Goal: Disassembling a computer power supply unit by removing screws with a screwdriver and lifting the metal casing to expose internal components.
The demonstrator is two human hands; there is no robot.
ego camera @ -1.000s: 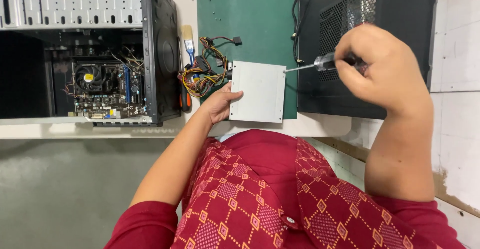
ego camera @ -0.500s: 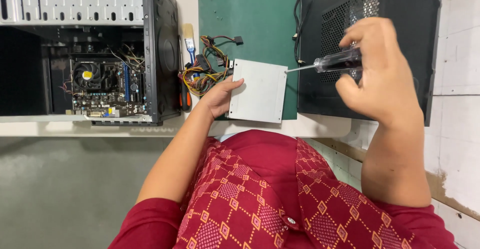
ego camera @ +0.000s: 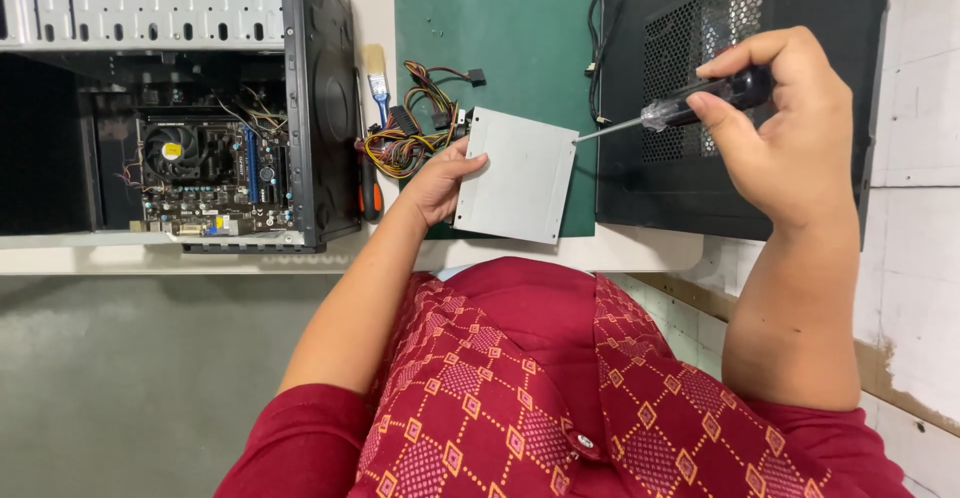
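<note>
Now my right hand (ego camera: pixel 780 138) is closed around the black handle of a screwdriver (ego camera: pixel 690 108), thumb and fingers wrapped tight, and the thin shaft runs down to the left so its tip meets the upper right corner of the grey metal box (ego camera: pixel 518 174). My left hand (ego camera: pixel 440 183) is half open, fingers spread against the left edge of that box, steadying it rather than gripping it. The box lies on the green mat (ego camera: pixel 500 38) at the near edge of the table (ego camera: pixel 640 250), with its bundle of coloured cables (ego camera: pixel 415 128) trailing up and left. A second ago my right hand sat lower with the screwdriver closer to level; since then it has risen and the handle is tilted up, while the tip has stayed at the same corner and the box has not shifted, so I judge I am still working one screw there. Just beside the cables lie a small brush (ego camera: pixel 377 80) and another screwdriver with an orange handle (ego camera: pixel 370 193). To the left stands an open computer case (ego camera: pixel 200 108) showing its board and fan; to the right, a closed black case (ego camera: pixel 740 18).
</note>
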